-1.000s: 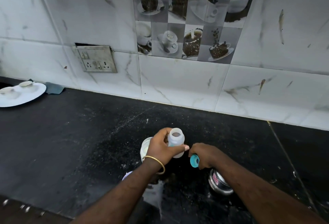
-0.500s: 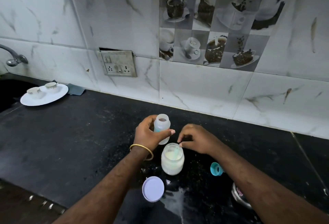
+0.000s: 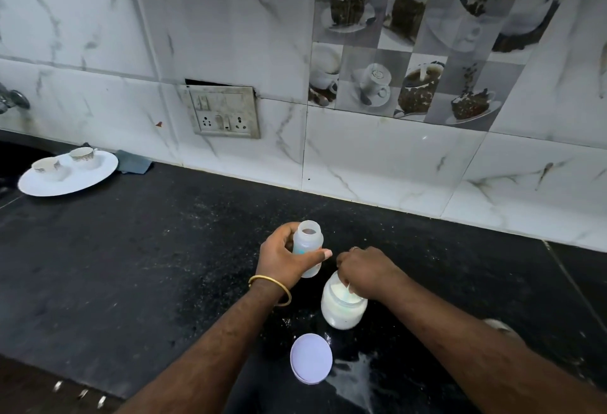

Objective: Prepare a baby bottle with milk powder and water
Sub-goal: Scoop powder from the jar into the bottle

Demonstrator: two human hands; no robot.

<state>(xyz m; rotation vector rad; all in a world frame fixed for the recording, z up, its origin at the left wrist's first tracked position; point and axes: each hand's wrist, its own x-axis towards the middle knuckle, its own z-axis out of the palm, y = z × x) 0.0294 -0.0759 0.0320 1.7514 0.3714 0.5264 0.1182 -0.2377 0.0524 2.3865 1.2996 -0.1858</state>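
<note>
My left hand grips an open, translucent baby bottle upright above the black counter. Just to its right stands an open clear jar of white milk powder. My right hand reaches into the jar's mouth with fingers pinched on a thin white scoop handle; the scoop's bowl is hidden in the powder. The jar's round pale lid lies flat on the counter in front of the jar.
Spilled white powder streaks the counter near the lid. A white plate with two small cups sits far left by a grey cloth. A tap and wall socket are on the tiled wall. A steel vessel peeks out behind my right forearm.
My right hand let go of the blue bottle cap and moved to the powder jar, now dipping into it. My left hand keeps the bottle. The camera view tilted down and left.
</note>
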